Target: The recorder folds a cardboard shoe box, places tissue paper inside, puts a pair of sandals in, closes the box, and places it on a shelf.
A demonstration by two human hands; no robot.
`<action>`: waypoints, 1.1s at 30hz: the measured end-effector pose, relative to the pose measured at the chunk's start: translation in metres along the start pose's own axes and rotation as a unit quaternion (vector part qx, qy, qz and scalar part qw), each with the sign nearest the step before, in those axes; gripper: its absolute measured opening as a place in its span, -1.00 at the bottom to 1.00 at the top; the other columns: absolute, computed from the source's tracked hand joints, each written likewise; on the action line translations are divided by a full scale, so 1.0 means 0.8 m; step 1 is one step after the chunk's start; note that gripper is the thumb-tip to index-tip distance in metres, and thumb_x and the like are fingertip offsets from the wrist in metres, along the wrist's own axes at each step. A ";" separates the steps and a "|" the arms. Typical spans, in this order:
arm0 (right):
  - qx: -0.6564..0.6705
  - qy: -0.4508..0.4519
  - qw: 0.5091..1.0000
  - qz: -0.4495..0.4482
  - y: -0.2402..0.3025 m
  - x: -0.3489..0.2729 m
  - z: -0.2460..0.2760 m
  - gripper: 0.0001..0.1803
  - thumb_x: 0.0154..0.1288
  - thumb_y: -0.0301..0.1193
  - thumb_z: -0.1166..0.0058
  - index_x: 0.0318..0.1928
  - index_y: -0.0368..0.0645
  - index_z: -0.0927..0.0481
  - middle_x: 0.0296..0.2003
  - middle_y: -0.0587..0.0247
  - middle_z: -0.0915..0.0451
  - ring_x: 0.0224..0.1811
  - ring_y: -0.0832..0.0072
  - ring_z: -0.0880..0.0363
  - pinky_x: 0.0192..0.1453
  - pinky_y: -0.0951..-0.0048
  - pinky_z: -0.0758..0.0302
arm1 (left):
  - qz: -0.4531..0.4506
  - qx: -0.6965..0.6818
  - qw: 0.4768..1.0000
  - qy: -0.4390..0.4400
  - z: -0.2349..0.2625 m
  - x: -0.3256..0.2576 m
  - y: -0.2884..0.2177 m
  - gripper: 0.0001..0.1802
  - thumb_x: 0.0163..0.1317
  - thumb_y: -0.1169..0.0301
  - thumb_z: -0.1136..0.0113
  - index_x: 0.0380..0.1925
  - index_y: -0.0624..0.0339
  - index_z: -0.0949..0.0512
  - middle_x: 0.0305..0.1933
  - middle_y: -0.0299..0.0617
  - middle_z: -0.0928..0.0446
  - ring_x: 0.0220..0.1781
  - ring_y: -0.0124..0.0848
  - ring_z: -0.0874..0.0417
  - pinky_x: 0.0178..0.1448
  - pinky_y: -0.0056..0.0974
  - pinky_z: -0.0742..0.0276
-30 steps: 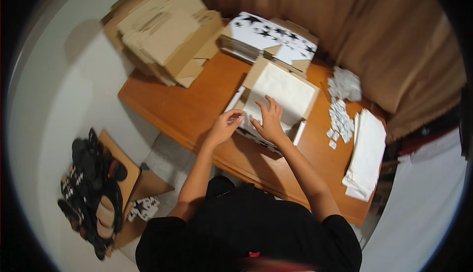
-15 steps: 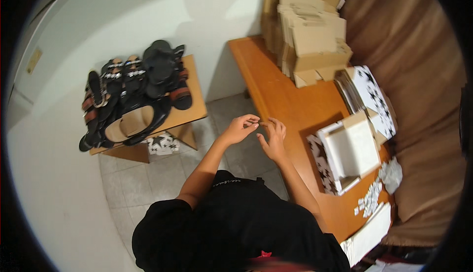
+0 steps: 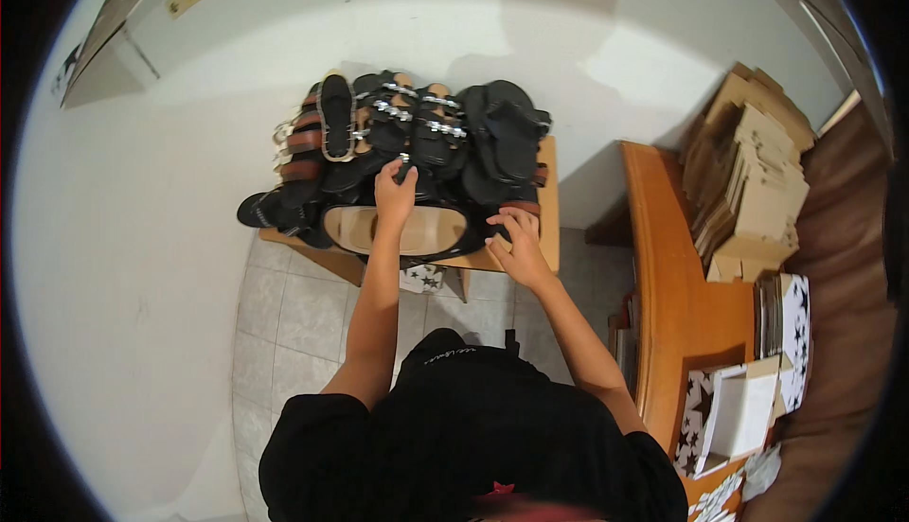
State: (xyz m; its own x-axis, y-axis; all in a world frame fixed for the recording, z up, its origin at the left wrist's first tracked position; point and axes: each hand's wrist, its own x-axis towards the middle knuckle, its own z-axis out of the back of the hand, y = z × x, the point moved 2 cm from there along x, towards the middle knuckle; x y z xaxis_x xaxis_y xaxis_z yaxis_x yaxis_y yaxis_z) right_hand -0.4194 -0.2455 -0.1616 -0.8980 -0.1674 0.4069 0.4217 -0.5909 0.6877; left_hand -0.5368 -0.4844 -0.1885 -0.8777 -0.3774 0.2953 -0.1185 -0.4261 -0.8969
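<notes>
A pile of mostly black shoes and sandals (image 3: 440, 139) covers the small wooden table (image 3: 549, 229) ahead of me. My left hand (image 3: 396, 191) reaches into its middle, thumb and forefinger closed about part of a black sandal (image 3: 405, 170) with a shiny ornament. How firmly it grips is hard to see. Just below lies a large black shoe with a beige insole (image 3: 440, 230), partly hidden by my left wrist. My right hand (image 3: 521, 243) is open at the pile's right front edge, fingers bent and apart, beside a sandal with a brown strap (image 3: 523, 208).
To the right stands a larger orange-brown table (image 3: 658, 333) with stacked folded cardboard boxes (image 3: 753, 176) and an open star-patterned box (image 3: 743, 413). A clear plastic bag (image 3: 762, 470) lies near it. Under the small table sits something white with black stars (image 3: 421, 279).
My view has swung left toward the shoe pile. Both hands have moved from in front of the larger table's edge to the shoes, and they are farther apart.
</notes>
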 end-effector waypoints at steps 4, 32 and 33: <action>0.016 0.034 0.998 0.041 0.008 0.062 -0.041 -0.63 0.05 -0.38 -0.15 -0.08 -0.10 -0.49 -0.01 0.05 -0.34 0.09 0.07 -0.20 0.18 0.15 -0.20 | 0.121 -0.029 0.992 -0.037 0.020 0.059 0.020 -0.44 0.04 0.21 -0.28 -0.08 0.46 -0.42 -0.17 0.05 -0.54 -0.18 -0.24 -0.57 -0.02 -0.25 -0.44; 0.092 0.036 0.995 -0.031 -0.004 0.143 -0.058 -0.55 0.14 -0.32 -0.12 0.04 -0.20 -0.40 -0.02 0.08 -0.37 -0.02 0.20 -0.33 0.12 0.26 -0.29 | 0.182 -0.226 0.951 0.110 0.028 0.078 -0.028 -0.60 0.13 0.28 -0.22 -0.14 0.38 -0.47 -0.24 -0.09 -0.57 -0.39 -0.30 -0.65 -0.42 -0.38 -0.56; 0.090 0.033 0.995 -0.032 -0.006 0.142 -0.056 -0.55 0.14 -0.32 -0.12 0.04 -0.20 -0.40 -0.02 0.08 -0.37 -0.02 0.20 -0.33 0.12 0.26 -0.29 | 0.198 -0.226 0.942 0.152 0.031 0.071 -0.031 -0.61 0.14 0.26 -0.21 -0.15 0.34 -0.48 -0.25 -0.13 -0.58 -0.38 -0.33 -0.65 -0.40 -0.42 -0.51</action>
State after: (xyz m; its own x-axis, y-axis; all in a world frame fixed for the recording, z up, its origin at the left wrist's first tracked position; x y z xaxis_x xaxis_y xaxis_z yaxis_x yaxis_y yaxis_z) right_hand -0.5290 -0.2972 -0.1456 -0.9278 -0.1883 0.3222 0.3731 -0.4513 0.8106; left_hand -0.5726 -0.5154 -0.1412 -0.9789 -0.1511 -0.1373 0.1200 0.1180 -0.9857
